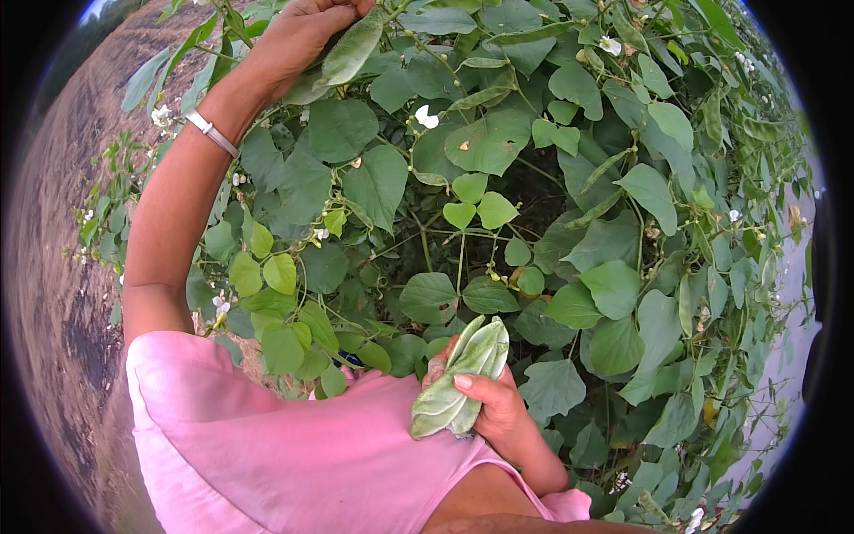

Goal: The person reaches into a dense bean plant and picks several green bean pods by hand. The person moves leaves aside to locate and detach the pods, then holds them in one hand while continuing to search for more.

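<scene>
At the top of the head view, my left hand [322, 16] is raised among the vines, its fingers curled closed around the upper end of a broad, flat green bean pod [352, 52]. The fingertips are partly cut off by the frame's edge. Lower down, in front of my pink shirt, my right hand [498, 405] grips a small bunch of flat green bean pods [463, 378], thumb pressed across them. The bean plant [485, 142] surrounds both hands with leaves, white flowers and more hanging pods.
Dense bean foliage [614, 294] fills the middle and right. More pods [534, 34] hang at the upper right. Brown bare soil [67, 267] stretches along the left. A pale grey strip of ground [783, 356] shows beyond the leaves at the right.
</scene>
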Demonstrator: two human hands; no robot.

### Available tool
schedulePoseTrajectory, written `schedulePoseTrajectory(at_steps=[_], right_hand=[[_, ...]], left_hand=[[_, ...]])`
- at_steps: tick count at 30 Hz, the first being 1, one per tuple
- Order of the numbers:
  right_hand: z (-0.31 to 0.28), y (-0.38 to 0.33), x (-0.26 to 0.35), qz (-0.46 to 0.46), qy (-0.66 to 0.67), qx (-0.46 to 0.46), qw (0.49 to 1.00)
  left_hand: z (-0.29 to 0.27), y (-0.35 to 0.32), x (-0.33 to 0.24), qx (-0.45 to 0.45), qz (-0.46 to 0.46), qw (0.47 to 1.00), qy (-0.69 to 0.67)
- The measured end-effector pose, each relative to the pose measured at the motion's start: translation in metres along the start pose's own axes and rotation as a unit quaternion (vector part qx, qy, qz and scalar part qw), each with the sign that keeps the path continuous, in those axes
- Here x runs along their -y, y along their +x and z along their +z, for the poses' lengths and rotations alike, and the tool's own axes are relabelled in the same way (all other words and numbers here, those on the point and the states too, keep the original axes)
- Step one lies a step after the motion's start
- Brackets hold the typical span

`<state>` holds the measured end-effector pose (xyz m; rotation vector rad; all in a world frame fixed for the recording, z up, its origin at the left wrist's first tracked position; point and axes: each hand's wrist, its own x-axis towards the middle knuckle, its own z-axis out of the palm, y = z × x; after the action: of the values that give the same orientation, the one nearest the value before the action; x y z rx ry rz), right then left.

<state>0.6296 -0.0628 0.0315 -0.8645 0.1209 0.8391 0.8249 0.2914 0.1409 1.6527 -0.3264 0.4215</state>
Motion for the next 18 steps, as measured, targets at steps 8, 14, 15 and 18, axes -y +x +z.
schedulePoseTrajectory(at_steps=[8,14,15,18], right_hand=[[0.007,0.002,0.002,-0.044,-0.054,-0.013,0.997],[0.012,-0.005,0.002,-0.146,-0.157,-0.053,0.975],[0.013,-0.006,0.002,-0.173,-0.164,-0.043,0.970],[0.009,-0.010,0.007,-0.262,-0.150,0.002,0.953]], left_hand=[[0.003,0.004,-0.058,-0.268,0.262,0.927,-0.010],[0.046,-0.047,-0.108,-0.245,0.425,0.871,-0.033],[0.049,-0.064,-0.108,-0.211,0.426,0.880,-0.017],[0.104,-0.124,-0.079,-0.074,0.285,0.953,-0.077]])
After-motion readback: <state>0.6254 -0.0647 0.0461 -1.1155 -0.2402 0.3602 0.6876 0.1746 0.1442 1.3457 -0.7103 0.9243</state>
